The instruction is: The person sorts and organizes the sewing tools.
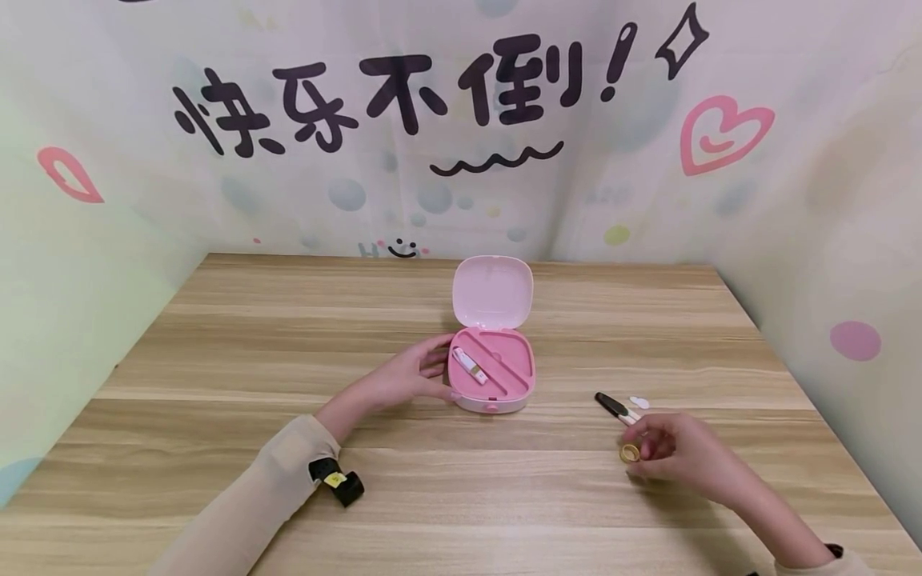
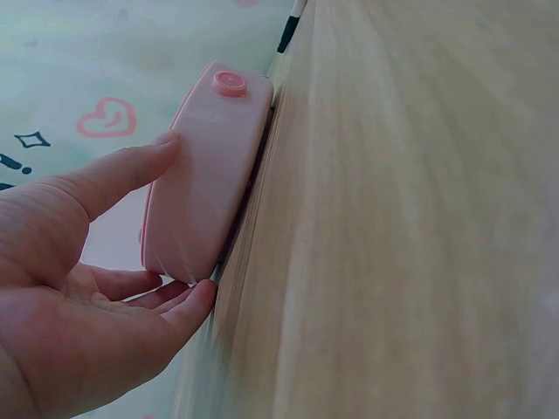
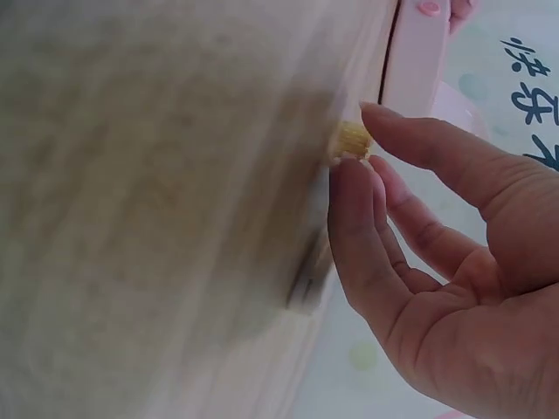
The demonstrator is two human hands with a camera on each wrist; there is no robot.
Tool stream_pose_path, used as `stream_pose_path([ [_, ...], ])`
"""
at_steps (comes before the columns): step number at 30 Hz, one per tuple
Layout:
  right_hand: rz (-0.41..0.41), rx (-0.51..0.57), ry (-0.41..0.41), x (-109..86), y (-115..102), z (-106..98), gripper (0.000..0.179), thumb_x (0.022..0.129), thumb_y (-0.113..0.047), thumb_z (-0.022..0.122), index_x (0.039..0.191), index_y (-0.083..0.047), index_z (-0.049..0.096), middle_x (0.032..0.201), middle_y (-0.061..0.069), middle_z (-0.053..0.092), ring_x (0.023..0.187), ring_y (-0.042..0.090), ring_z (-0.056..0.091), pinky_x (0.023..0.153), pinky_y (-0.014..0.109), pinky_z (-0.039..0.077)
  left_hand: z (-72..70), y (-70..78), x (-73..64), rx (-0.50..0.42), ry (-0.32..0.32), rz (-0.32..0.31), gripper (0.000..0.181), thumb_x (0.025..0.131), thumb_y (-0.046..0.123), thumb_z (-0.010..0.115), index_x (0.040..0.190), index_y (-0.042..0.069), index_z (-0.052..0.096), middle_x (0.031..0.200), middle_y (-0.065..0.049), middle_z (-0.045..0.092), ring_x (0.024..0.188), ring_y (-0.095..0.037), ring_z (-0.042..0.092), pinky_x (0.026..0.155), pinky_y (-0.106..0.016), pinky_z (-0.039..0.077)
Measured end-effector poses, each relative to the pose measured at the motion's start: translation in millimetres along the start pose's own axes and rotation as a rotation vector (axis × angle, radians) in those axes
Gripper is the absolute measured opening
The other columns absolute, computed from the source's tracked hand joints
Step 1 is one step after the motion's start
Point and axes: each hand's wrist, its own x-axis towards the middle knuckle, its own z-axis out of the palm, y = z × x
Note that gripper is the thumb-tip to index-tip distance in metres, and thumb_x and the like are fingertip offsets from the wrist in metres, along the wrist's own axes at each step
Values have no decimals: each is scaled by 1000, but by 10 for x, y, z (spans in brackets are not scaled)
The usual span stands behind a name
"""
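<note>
Two hands work at one wooden table (image 1: pixel 461 504), and both arms enter from the near edge. On the beige left sleeve (image 1: pixel 245 488), one black device (image 1: pixel 337 480) with a yellow label is worn at the wrist.

The right hand (image 1: pixel 677 448) reaches forward and inward, with bent fingers. It pinches one gold ring (image 1: pixel 630 454) between the thumb and the index finger; in the right wrist view the outer side of this ring looks ribbed. The ring is at the right part of the table, well apart from the case. Just beyond these fingers lies one slim black-and-white tool (image 1: pixel 612 404), pen-like, partly covered by the hand. One small flat white piece (image 1: pixel 639 402) lies near it.

The left hand (image 1: pixel 414 372) stretches forward and to the right. It holds the left side of one pink case (image 1: pixel 492 406): its thumb lies on the front wall, and the other fingers curve along the side. The case stands flat on the table, with one round button (image 1: pixel 491 409) at the front. Inside, one small white stick-like item (image 1: pixel 471 366) with a gold-brown band lies aslant in the left part. The one lid (image 1: pixel 493 292) stands raised behind.

Farthest is a printed cloth (image 1: pixel 403 184) with four black Chinese characters and one pink heart.
</note>
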Motion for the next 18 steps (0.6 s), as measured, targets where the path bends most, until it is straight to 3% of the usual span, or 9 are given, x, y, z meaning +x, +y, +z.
stream_pose_path([
  [18, 60, 25, 1, 5, 15, 10, 24, 81, -9, 82, 100, 1, 72, 74, 1, 60, 63, 3, 55, 55, 20, 52, 9, 1, -5, -3, -5, 4, 93, 83, 1, 79, 158, 1, 23, 161, -23, 28, 147, -38, 32, 120, -42, 35],
])
